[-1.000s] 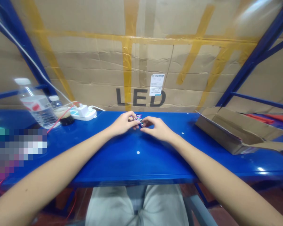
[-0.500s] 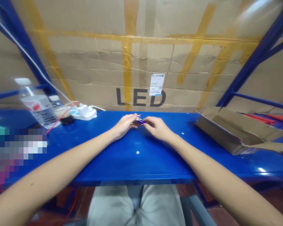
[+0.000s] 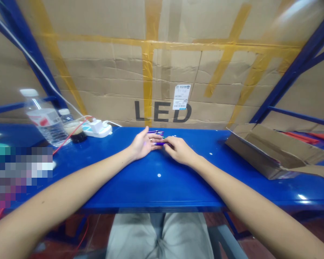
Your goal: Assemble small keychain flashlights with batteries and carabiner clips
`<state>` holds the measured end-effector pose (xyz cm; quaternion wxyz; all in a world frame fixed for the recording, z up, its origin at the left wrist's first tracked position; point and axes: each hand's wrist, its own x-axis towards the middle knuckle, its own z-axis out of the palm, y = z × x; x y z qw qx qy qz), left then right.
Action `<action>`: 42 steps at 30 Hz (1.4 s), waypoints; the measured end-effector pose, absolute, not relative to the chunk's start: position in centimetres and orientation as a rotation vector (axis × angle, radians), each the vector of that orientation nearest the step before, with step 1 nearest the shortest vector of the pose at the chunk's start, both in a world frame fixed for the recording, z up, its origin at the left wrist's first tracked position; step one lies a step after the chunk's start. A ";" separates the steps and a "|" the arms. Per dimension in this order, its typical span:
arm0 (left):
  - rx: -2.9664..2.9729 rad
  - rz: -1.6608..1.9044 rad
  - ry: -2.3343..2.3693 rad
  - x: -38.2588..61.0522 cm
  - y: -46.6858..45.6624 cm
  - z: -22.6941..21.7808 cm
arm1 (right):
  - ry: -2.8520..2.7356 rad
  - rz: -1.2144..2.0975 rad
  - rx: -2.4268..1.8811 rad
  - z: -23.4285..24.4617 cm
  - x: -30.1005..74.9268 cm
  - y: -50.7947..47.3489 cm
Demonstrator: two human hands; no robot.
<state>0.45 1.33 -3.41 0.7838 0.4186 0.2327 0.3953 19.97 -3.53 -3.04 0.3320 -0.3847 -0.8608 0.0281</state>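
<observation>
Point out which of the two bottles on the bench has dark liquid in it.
The shorter bottle, nearer the left hand; the taller bottle beside it looks clear, with red on its label.

Probably a workshop or storeroom: blue workbench [image 3: 124, 183], blue frame [image 3: 289, 72], taped cardboard [image 3: 110, 79] marked "LED".

Count: 1 left hand [image 3: 142, 146], 1 right hand [image 3: 181, 151], 2 bottles [image 3: 50, 124], 1 power strip [image 3: 101, 132], 1 open box [image 3: 250, 158], 1 label [image 3: 181, 97]. Pens [image 3: 158, 144]: several, overlapping, exact number unclear.
</observation>
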 end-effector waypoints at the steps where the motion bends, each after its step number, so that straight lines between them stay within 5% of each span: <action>1: 0.900 0.848 0.498 0.4 1.4 -3.4 | -2.243 0.070 -1.002 -3.0 20.0 -3.6; 42: 1.013 0.730 0.445 0.1 1.8 -3.3 | -2.133 0.123 -1.041 -1.5 20.5 -4.2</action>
